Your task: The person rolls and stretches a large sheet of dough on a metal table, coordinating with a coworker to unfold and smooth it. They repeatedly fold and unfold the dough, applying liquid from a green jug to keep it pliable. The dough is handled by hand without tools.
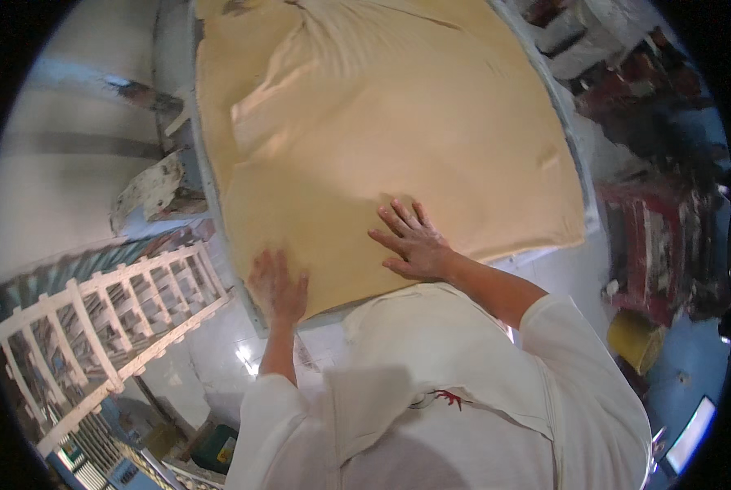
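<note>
A broad, pale yellow sheet of soft material point(402, 135), perhaps cloth or dough, covers the table before me. Creases gather towards its far end, while the near part lies mostly smooth. My right hand point(415, 242) rests palm down on it near the front edge, fingers spread, with whitish traces on the fingertips. At the near left corner, my left hand point(278, 288) is over the sheet's margin, slightly blurred. Its fingers are extended and grip nothing; whether it touches the sheet is hard to tell.
A pale slatted wooden rack point(114, 318) stands at the left. Above it, a worn block-like part point(163, 190) juts towards the table edge. Dark red equipment point(647, 245) and a yellow container point(636, 340) are at the right. A dark green bin point(215, 447) sits lower left.
</note>
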Available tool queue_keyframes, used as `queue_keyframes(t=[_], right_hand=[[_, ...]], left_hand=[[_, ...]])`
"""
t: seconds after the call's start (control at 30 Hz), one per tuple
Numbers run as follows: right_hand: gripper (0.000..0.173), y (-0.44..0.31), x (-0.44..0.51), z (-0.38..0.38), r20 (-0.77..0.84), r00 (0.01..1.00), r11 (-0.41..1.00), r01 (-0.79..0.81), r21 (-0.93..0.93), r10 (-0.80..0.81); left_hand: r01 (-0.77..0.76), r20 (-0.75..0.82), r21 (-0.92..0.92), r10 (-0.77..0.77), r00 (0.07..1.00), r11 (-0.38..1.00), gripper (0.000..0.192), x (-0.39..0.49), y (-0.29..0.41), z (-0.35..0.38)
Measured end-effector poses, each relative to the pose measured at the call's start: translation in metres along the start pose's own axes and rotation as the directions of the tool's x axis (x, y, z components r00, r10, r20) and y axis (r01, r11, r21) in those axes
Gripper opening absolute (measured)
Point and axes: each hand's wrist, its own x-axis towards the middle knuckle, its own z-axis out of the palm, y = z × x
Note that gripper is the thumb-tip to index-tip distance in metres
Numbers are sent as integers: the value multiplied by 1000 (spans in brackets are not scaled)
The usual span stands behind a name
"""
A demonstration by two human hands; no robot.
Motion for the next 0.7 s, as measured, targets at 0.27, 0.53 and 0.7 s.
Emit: queue_keyframes(t=[0.27, 0.53, 0.7], right_hand=[[73, 30, -55, 18, -211, 924, 947, -317, 44, 319], [81, 174, -233, 12, -429, 415, 528, -829, 185, 802], [66, 213, -295, -4, -539, 142, 409, -812, 417, 830]], left_hand=[[-172, -228, -28, 162, 960, 985, 84, -16, -41, 31], [-468, -296, 25, 454, 841, 883, 91, -9, 76, 32], [-699, -143, 26, 694, 705, 715, 86, -10, 238, 1]])
